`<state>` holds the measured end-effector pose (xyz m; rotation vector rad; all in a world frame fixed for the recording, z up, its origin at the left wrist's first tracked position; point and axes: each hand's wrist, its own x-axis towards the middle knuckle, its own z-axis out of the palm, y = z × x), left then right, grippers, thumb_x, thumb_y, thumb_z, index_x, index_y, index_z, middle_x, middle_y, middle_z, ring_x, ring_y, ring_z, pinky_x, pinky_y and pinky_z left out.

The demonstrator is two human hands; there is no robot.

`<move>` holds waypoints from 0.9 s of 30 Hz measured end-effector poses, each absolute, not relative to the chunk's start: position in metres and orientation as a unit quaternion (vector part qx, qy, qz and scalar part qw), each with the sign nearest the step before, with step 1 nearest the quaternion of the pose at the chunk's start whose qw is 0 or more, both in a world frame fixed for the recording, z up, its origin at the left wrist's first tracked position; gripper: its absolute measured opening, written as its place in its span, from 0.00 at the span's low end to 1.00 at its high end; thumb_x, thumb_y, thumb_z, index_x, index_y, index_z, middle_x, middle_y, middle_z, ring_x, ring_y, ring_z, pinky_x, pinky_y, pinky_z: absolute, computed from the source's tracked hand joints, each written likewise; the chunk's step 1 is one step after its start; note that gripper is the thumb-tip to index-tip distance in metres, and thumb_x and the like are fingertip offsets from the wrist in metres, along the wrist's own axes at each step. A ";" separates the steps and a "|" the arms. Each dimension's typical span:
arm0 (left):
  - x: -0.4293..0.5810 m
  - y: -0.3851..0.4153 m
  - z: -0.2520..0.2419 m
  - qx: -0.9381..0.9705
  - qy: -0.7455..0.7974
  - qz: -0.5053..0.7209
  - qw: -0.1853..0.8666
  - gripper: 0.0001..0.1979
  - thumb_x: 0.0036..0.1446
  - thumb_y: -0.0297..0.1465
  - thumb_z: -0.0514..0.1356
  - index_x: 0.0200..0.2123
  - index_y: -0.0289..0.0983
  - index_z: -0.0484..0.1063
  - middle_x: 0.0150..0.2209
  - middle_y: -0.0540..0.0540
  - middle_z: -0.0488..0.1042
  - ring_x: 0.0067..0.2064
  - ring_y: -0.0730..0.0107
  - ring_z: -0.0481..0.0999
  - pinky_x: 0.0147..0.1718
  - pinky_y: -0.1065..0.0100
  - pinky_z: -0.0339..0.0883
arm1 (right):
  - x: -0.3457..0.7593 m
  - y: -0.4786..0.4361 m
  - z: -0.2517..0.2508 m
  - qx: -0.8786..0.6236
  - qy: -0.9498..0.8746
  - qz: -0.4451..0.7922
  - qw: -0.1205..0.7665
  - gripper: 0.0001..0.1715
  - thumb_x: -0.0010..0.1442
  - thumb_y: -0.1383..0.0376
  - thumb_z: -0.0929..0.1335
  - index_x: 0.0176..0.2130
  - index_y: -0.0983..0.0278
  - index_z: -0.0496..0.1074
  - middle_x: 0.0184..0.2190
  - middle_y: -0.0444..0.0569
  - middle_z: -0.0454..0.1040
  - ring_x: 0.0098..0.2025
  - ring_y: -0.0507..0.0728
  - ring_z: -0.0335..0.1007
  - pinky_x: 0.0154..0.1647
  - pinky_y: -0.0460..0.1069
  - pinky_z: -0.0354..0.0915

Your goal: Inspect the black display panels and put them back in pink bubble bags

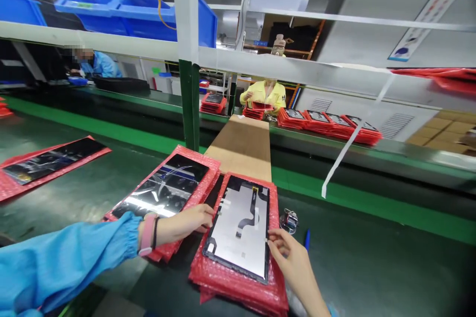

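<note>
**Right hand (288,252) and left hand (189,223) at a display panel (238,228)**

Right hand is lying loosely open, thumb and forefinger touching the right edge of the display panel. That panel is lying back-up on a stack of red bubble-wrap sleeves (238,290) on the green bench (372,257). Left hand is resting half-curled against the left edge. Whether either is gripping cannot be told. A second panel (163,188) is lying just beside.

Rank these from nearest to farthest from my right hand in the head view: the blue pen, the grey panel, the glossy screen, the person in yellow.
1. Grey panel, front centre: the right hand touches its right edge.
2. Blue pen, on the belt just right of the hand.
3. Glossy screen, to the left, past the grey panel.
4. Person in yellow, far across the belts.
</note>
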<state>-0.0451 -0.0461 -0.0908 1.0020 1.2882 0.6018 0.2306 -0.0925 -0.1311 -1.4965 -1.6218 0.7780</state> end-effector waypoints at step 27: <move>-0.037 -0.033 -0.004 0.554 0.230 0.327 0.730 0.28 0.38 0.24 0.66 0.48 0.36 0.77 0.39 0.46 0.81 0.39 0.62 0.78 0.37 0.70 0.68 | 0.273 -0.087 -0.018 -0.406 -0.388 0.587 0.583 0.32 0.52 0.37 0.66 0.37 0.60 0.78 0.38 0.54 0.81 0.40 0.64 0.78 0.43 0.59 0.71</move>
